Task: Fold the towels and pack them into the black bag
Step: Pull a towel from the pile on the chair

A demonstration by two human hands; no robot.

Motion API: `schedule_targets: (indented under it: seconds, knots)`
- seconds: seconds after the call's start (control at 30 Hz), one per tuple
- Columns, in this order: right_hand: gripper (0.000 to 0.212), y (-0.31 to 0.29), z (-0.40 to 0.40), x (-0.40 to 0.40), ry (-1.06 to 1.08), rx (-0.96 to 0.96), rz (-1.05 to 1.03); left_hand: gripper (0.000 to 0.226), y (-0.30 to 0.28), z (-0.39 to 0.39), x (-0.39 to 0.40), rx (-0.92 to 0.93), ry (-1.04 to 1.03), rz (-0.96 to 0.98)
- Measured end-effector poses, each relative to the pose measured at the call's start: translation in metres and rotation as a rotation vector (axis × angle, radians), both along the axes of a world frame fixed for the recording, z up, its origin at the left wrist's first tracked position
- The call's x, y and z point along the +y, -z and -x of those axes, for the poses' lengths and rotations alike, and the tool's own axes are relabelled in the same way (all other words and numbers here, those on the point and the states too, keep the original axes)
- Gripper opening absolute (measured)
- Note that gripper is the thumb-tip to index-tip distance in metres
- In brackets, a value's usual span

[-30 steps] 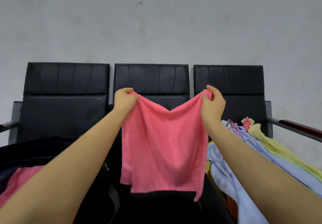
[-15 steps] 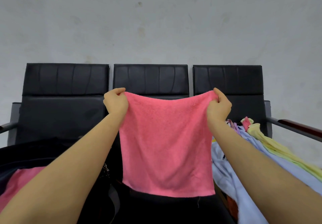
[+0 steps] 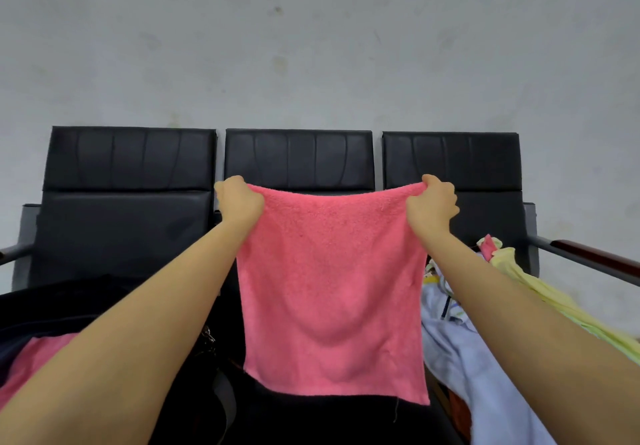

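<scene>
Before black seats: left hand (image 3: 239, 202), right hand (image 3: 433, 205) each grip pink towel (image 3: 332, 288) top corners; fingertips hidden behind cloth.

The pink terry towel (image 3: 332, 292) hangs before the middle seat of the black three-seat bench (image 3: 131, 167). The black bag (image 3: 69, 309) lies left, the loose heap of pale towels (image 3: 485, 358) right.

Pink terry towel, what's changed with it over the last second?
The left hand and right hand moved apart, pulling the pink terry towel from a sagging V into a taut, flat top edge. Both still pinch its upper corners. The pile of pale cloths on the right stayed put.
</scene>
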State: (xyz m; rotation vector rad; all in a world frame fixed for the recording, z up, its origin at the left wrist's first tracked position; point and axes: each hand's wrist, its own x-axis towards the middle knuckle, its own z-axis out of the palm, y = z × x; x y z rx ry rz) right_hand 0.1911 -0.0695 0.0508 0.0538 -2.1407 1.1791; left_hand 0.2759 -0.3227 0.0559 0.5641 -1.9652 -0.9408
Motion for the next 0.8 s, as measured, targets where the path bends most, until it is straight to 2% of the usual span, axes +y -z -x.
schedule_targets:
  seconds: [0.1,0.27,0.37,0.6,0.7,0.8]
  knots:
    - [0.038,-0.001,0.000,0.005,0.063,0.029,-0.135,0.034,0.000,-0.002,-0.004,-0.002,-0.035,0.102]
    - [0.032,0.008,-0.001,0.005,0.109,0.119,-0.230,0.027,0.004,-0.003,-0.013,0.034,-0.039,0.020]
    - [0.025,0.014,0.001,0.005,0.180,0.154,-0.269,0.025,0.008,-0.006,-0.013,-0.004,-0.089,0.041]
    - [0.027,0.010,0.002,0.006,0.195,0.198,-0.422,0.034,0.005,-0.012,-0.015,-0.047,-0.197,0.289]
    - [0.024,0.007,0.003,0.006,0.181,0.194,-0.413,0.026,0.003,-0.010,-0.018,-0.043,-0.249,0.380]
    - [0.020,0.005,0.002,0.004,0.165,0.192,-0.379,0.027,0.003,-0.011,-0.018,-0.052,-0.259,0.432]
